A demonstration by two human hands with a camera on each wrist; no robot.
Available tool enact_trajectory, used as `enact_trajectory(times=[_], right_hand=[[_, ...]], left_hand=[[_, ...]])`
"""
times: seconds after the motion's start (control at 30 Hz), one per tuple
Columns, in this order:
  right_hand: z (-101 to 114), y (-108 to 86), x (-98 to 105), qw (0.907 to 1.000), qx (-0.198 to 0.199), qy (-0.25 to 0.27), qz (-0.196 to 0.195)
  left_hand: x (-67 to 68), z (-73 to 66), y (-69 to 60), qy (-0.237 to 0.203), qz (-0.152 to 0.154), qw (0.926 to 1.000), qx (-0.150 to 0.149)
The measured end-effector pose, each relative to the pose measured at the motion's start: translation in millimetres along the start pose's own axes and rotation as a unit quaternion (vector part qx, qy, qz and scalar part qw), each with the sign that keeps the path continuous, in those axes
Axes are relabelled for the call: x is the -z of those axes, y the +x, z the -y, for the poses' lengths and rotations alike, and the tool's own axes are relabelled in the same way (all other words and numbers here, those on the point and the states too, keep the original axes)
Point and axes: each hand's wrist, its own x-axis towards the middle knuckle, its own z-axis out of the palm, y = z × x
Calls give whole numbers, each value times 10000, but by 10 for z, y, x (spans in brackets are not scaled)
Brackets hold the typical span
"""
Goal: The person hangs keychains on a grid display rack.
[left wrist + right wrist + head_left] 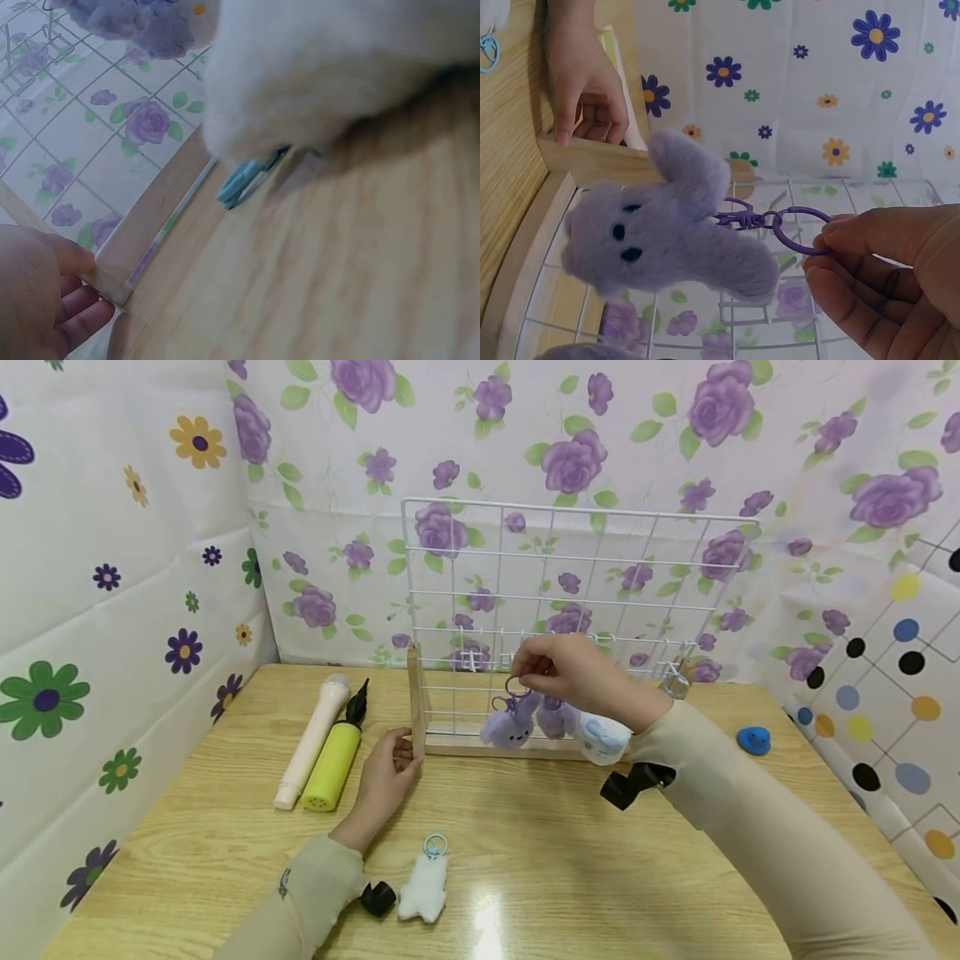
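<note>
Currently, the right hand (566,664) is pinching the purple ring (780,237) of a lilac plush rabbit keychain (510,728), which hangs just before the white grid rack (551,557), above the back part of the surface (600,860). The left hand (384,777), its fingers loosely bent, touches the wooden post (416,702) of this rack. Toward the front edge lies a white plush keychain (425,887), and a yellow hand pump (332,768) lies toward the left edge.

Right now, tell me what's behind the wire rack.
Floral backdrop and a strip of tabletop show through the wire rack. In the head view, the right hand and plush toys hide the spots behind them.
</note>
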Motion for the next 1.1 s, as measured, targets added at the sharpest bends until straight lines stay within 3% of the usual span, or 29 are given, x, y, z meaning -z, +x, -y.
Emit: enact_trajectory(times=[0.27, 0.6, 1.1], right_hand=[[-81, 76, 21, 9997, -237, -27, -75], [-134, 155, -26, 9983, -517, -216, 163], [-152, 194, -64, 9975, -559, -348, 258]], left_hand=[[5, -10, 11, -9, -3, 10000, -32], [10, -5, 3, -14, -10, 10000, -16], [-3, 6, 4, 15, -39, 10000, -62]])
